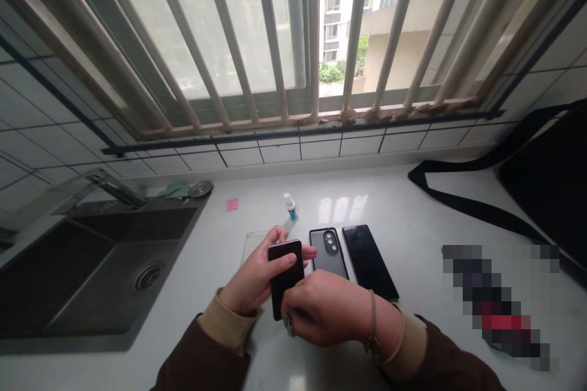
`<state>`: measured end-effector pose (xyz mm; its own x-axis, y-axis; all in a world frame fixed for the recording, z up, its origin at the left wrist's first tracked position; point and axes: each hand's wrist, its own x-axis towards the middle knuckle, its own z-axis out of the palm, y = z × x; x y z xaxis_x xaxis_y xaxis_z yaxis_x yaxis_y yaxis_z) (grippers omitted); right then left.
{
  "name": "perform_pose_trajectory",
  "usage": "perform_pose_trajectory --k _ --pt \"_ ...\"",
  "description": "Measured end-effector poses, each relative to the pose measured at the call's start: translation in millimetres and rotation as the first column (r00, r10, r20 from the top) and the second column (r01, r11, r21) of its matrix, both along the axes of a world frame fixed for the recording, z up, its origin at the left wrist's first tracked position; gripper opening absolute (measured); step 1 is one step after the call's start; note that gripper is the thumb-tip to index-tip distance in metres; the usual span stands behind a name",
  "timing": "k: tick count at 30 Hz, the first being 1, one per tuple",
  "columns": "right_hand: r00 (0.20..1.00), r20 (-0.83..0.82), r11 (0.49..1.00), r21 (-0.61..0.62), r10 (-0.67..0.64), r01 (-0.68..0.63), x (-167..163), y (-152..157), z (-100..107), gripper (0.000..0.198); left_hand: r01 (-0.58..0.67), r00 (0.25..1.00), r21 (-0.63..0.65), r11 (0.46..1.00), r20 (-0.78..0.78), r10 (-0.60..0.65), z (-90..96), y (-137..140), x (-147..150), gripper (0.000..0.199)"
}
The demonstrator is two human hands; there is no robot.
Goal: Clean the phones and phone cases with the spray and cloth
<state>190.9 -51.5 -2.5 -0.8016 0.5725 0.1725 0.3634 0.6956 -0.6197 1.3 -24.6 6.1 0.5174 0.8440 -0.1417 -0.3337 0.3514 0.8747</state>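
My left hand (257,272) grips a black smartphone (285,269) upright above the counter, with the thumb lying across its dark face. In a closed fist at the phone's lower end, my right hand (321,311) clasps a bunched grey cloth (288,322), of which only a small part sticks out. Just right of the phone lies a black-rimmed phone case (329,250) with camera cutouts, partly hidden by my right hand. Beside that case a second dark phone (370,261) rests flat. A clear, thin-edged item (253,243) is mostly covered by my left hand.
A small white-capped spray bottle (290,206) and a pink paper (232,204) stand farther back on the white counter (389,195). At left is a sink (105,275) with a faucet (117,189). A black strap (472,201) and bag (550,165) occupy the right, near a pixelated object (499,311).
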Motion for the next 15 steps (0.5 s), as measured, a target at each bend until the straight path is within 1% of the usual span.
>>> perform_pose_trajectory --k 3,5,6,7,8,9,10,11,12,13,14,15 --pt "0.995 -0.097 0.997 -0.076 -0.007 0.000 -0.8 0.6 1.3 0.013 0.039 0.998 0.027 0.999 0.046 -0.040 -1.1 -2.1 1.9 0.050" --pt "0.966 -0.244 0.987 -0.154 -0.080 0.043 -0.6 0.6 2.8 0.016 0.018 1.000 0.028 0.999 0.024 -0.019 -4.5 -2.1 2.4 0.049" --pt "0.931 -0.333 0.977 -0.194 -0.148 0.086 0.2 0.6 3.7 0.017 -0.006 1.000 0.030 1.000 -0.009 0.006 -6.3 -2.1 2.3 0.050" --pt "0.877 -0.421 0.962 -0.232 -0.230 0.141 1.6 0.7 4.8 0.017 -0.031 0.998 0.035 0.999 -0.050 0.033 -7.8 -2.1 2.1 0.052" --pt "0.803 -0.501 0.940 -0.266 -0.324 0.213 3.7 1.1 5.9 0.018 -0.049 0.995 0.040 0.998 -0.086 0.052 -8.6 -2.4 1.8 0.056" --pt "0.716 -0.560 0.908 -0.294 -0.417 0.298 6.4 1.8 7.0 0.018 -0.056 0.992 0.041 0.998 -0.108 0.060 -8.8 -2.9 1.7 0.061" --pt "0.624 -0.601 0.865 -0.309 -0.500 0.396 9.3 2.8 8.0 0.018 -0.050 0.992 0.036 0.998 -0.114 0.054 -8.3 -3.8 1.7 0.067" --pt "0.538 -0.624 0.811 -0.308 -0.567 0.497 12.2 4.1 8.8 0.019 -0.031 0.994 0.024 0.999 -0.107 0.034 -7.5 -5.1 2.1 0.072" --pt "0.477 -0.635 0.759 -0.285 -0.607 0.585 14.7 5.6 9.3 0.020 -0.005 0.996 0.007 1.000 -0.089 0.006 -6.7 -6.5 2.7 0.076" --pt "0.455 -0.640 0.725 -0.242 -0.619 0.645 16.4 7.2 9.4 0.022 0.022 0.997 -0.010 1.000 -0.071 -0.022 -6.3 -8.2 3.4 0.080" --pt "0.475 -0.639 0.721 -0.186 -0.605 0.668 17.0 8.6 9.0 0.024 0.044 0.997 -0.022 0.999 -0.061 -0.046 -6.6 -9.8 4.0 0.085" --pt "0.528 -0.631 0.747 -0.126 -0.568 0.653 16.5 9.8 8.1 0.027 0.067 0.996 -0.030 0.997 -0.061 -0.069 -7.6 -11.3 4.5 0.089"
